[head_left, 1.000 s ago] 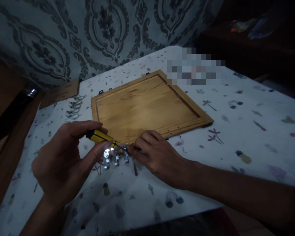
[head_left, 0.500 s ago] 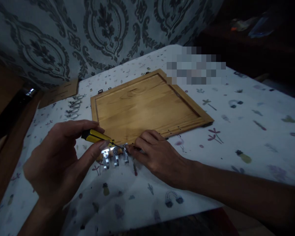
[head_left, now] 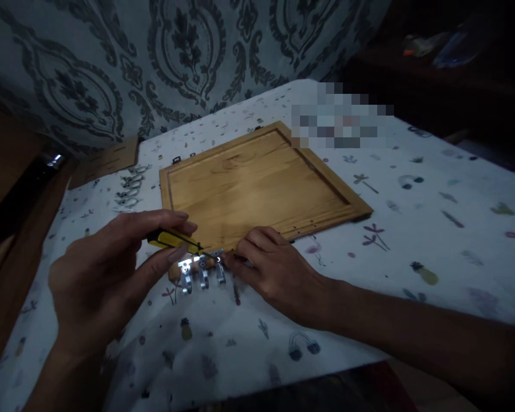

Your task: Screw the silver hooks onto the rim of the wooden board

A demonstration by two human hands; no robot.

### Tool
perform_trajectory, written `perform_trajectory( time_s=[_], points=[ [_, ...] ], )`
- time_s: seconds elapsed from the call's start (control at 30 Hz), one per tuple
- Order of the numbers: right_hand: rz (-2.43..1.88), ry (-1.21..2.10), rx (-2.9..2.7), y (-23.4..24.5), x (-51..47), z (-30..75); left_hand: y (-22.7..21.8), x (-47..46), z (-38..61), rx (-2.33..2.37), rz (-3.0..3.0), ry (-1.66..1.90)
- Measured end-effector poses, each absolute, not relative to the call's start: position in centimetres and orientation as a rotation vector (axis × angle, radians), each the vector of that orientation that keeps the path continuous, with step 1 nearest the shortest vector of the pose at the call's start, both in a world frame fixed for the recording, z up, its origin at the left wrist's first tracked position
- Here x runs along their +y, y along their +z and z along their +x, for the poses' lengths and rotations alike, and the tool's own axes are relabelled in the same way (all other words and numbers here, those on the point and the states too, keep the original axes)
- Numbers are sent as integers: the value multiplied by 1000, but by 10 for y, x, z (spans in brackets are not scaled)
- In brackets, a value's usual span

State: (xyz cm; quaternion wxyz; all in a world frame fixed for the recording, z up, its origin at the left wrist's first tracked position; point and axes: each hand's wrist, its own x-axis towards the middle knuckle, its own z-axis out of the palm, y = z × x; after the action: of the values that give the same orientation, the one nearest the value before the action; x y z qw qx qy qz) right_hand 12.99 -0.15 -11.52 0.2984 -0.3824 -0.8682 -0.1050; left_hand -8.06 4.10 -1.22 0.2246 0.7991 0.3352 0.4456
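Observation:
My left hand (head_left: 111, 274) is closed on a yellow and black screwdriver (head_left: 175, 239), its thumb below the handle and fingers above. The shaft slants down to the right, and its tip meets the rightmost of three shiny metal hooks (head_left: 220, 272) along the near edge of a wooden board (head_left: 249, 189). My right hand (head_left: 274, 269) lies over that edge with bent fingers, its fingertips pressed against the base of the same hook. Any screw under the tip is too small to make out.
More metal hooks (head_left: 129, 189) lie in a row on the patterned tablecloth (head_left: 412, 229), left of the board. Behind them is a piece of brown cardboard (head_left: 107, 163). A patterned curtain (head_left: 184, 51) hangs along the back. A blurred patch covers the far table corner.
My left hand and the screwdriver handle have shifted slightly right and turned a little, while the tip stays at the rightmost hook. My right hand has barely moved.

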Motion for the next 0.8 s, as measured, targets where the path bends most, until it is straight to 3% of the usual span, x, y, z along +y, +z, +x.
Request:
perform_trajectory(
  time_s=[0.33, 0.8],
  points=[
    [-1020, -303, -2306, -115, -3, 131, -15, 37, -75, 1015, 2359, 1287],
    [-1001, -288, -2302, -114, -1, 131, -15, 41, -76, 843, 1988, 1341]
  ],
)
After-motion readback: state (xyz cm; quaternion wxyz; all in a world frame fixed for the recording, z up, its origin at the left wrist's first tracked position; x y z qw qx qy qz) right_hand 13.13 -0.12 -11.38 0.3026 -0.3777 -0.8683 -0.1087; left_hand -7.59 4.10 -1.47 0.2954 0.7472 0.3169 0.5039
